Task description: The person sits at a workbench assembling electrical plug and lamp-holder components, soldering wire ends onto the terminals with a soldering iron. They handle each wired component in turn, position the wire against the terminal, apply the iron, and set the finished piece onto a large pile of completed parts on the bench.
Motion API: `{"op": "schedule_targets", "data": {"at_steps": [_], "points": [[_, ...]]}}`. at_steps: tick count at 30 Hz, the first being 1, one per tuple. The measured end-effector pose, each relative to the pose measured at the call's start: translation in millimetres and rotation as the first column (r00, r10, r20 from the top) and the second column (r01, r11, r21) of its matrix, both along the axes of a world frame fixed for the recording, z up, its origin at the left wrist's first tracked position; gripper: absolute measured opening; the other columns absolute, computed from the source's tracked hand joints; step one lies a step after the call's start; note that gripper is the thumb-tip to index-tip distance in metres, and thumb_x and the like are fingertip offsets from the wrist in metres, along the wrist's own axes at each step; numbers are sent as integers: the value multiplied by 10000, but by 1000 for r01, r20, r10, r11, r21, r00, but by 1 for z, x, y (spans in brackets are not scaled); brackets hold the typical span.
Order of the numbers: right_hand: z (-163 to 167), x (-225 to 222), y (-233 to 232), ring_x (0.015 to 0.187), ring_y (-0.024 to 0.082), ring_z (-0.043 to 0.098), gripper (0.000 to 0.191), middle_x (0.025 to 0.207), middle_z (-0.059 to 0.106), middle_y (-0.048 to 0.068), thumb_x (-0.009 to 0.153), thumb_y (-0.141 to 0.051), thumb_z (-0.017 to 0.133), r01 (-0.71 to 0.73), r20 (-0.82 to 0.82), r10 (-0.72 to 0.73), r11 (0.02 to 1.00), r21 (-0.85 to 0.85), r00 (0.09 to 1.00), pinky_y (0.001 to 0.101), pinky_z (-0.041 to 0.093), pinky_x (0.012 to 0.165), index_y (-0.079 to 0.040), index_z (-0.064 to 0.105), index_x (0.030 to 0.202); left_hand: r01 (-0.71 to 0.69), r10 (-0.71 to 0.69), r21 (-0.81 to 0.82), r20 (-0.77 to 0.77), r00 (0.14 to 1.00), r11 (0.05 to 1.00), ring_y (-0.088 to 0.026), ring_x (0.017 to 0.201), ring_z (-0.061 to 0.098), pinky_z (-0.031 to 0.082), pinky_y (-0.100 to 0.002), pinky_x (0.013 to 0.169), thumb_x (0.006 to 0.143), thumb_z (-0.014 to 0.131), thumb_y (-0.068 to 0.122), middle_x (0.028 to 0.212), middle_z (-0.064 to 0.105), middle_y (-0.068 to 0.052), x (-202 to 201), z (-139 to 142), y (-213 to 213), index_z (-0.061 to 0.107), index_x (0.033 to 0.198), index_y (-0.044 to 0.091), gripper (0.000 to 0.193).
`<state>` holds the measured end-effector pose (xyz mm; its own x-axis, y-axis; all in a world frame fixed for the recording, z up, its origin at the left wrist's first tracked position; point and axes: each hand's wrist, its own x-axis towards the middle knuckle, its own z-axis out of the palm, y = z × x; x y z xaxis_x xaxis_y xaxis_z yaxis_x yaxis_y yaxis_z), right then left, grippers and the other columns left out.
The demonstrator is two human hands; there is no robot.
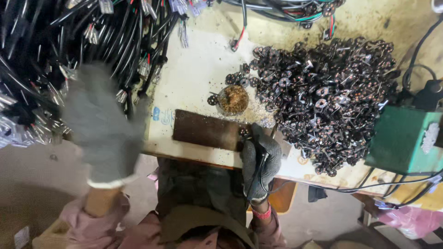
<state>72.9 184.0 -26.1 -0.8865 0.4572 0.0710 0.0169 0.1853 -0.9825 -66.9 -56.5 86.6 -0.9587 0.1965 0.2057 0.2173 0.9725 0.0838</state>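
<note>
Two gloved hands in play, both in grey knit. Left hand is raised off the bench, blurred, fingers spread loose and holding nothing I can see; it hangs just in front of the wire bundle, black leads with clear terminals on the ends, close enough to be reaching for one.

Between the hands: a dark plate lying flat on the bench, and just beyond it a small pot of brown crumbly stuff, flux or paste by the look.

Right hand is closed in a fist around a tool with a cord running back along the wrist; reads as a soldering iron, tip hidden. It rests on the near right end of the plate, next to one small disc sitting there.

Right of that hand: a big disc pile, dark round parts with thin leads, then a green box with cables.

My read: between joints. Iron parked at the disc, other hand fetching a lead. Next move needs one wire pulled clear of the tangle and its end brought onto the disc under the tip.
</note>
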Motion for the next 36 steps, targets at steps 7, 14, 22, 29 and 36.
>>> {"op": "schedule_targets", "data": {"at_steps": [7,14,22,29,36], "points": [[-4,0,10,1025,157,666,266,1225,684,101,988,24,703,-21,50,11,979,205,999,299,566,882,-41,608,1228,-25,-15,-451,-84,996,892,-234,1023,554,472,-398,901,979,745,331,1098,587,-71,-12,-35,-45,625,1171,89,332],[-3,-5,4,896,142,671,241,1258,707,134,982,-9,699,25,60,-27,999,49,998,285,562,785,-54,576,1184,85,-30,-554,108,994,828,-236,980,567,435,-400,829,915,716,267,984,583,-66,-30,-35,-53,630,1020,96,219],[3,-10,4,1133,239,683,237,1280,686,169,1020,0,676,-78,-27,84,980,184,996,370,565,993,-38,584,1235,50,-74,-345,-58,996,937,-256,1003,568,449,-421,799,1034,710,386,1220,622,-134,-41,-34,-31,630,1253,35,422],[7,-14,3,1147,248,681,230,1292,683,166,1032,-9,661,-77,-36,87,971,225,996,385,553,1038,-29,580,1246,43,10,-530,98,995,847,-224,832,613,456,-407,767,992,682,190,863,616,-57,-62,-56,-25,633,1010,90,113],[6,-6,4,958,222,680,205,1252,701,173,1041,-36,614,-64,93,55,993,101,994,357,558,869,-3,599,1243,7,-23,-327,-43,999,945,-198,761,579,451,-370,692,1089,616,213,816,585,-43,-46,-18,-32,636,1019,90,143]]}}
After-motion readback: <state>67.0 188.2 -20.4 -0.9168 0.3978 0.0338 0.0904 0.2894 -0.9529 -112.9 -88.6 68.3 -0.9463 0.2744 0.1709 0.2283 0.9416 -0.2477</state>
